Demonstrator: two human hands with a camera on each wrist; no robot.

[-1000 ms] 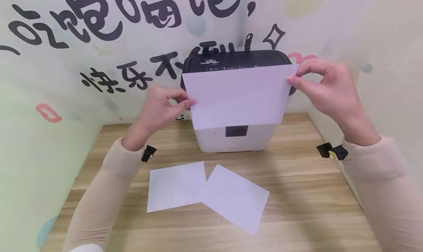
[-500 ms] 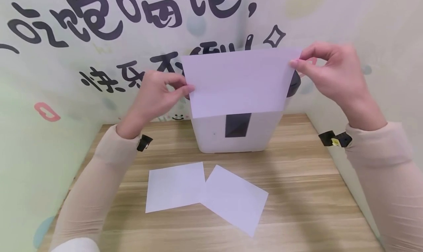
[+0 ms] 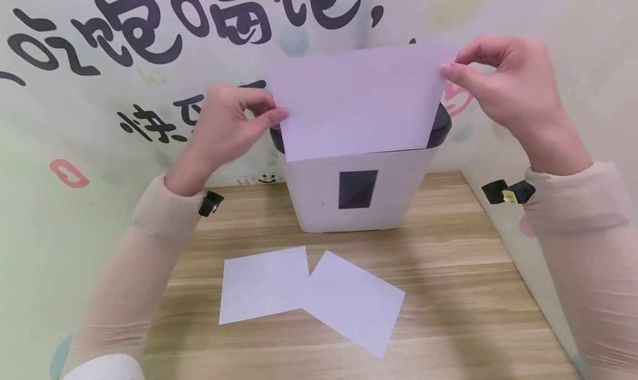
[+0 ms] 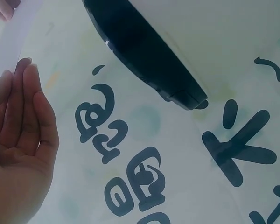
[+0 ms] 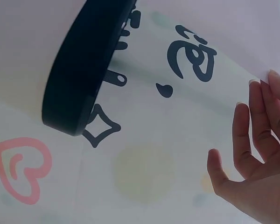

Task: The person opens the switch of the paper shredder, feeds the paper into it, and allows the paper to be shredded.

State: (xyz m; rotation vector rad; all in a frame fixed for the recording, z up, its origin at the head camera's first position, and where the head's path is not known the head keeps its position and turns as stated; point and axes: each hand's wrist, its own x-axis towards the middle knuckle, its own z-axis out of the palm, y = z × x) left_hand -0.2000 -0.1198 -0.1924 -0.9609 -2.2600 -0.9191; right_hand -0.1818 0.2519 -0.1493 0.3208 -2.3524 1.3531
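Both hands hold up a white sheet of paper in the head view. My left hand pinches its left edge between thumb and fingers, and my right hand pinches it close to the upper right corner. Behind the sheet stands a paper shredder with a white bin, a dark window and a black top. Most of that top is hidden by the sheet, whose lower edge overlaps the upper part of the bin. The left wrist view shows the left fingers along the paper's edge.
Two smaller white sheets lie on the wooden table, a left one and a right one, meeting at their inner edges. The shredder stands near the back wall, which carries black lettering. Another wall runs along the right.
Both hands have moved upward with the paper, the right one more. The sheet's lower edge has risen, uncovering the whole window of the shredder and hiding most of its black top.
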